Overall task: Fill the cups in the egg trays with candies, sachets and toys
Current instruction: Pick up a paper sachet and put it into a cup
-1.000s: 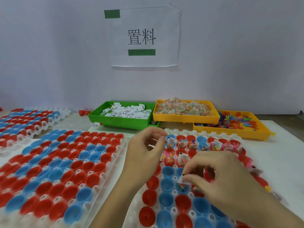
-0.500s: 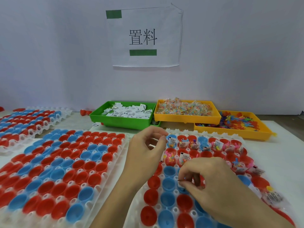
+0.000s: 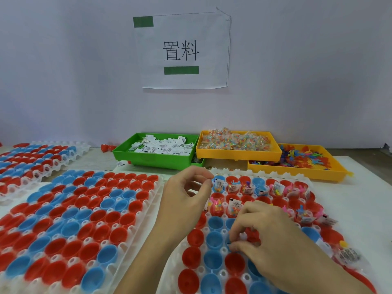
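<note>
The egg tray [image 3: 250, 172] in front of me holds red and blue cups. Its two far rows contain candies, sachets and toys, and the near cups [image 3: 214, 238] are bare. My left hand [image 3: 186, 200] hovers over the tray's left edge with its fingers curled. Its thumb and forefinger meet, and a white sachet edge [image 3: 207, 205] shows beside the palm. My right hand [image 3: 275, 240] reaches down over the third row. Its fingertips pinch a small sachet [image 3: 230, 243], mostly hidden, over a blue cup.
A second tray [image 3: 158, 187] of bare cups lies to the left, and a third tray [image 3: 81, 149] at far left. At the back stand a green bin [image 3: 152, 164] of sachets, a yellow bin [image 3: 237, 154] of candies and a yellow bin [image 3: 297, 174] of toys. A paper sign [image 3: 184, 52] hangs on the wall.
My right hand has dropped closer to the cups, and its white sachet, plainly seen a second ago, is now almost hidden under the fingers. My left hand has barely moved.
</note>
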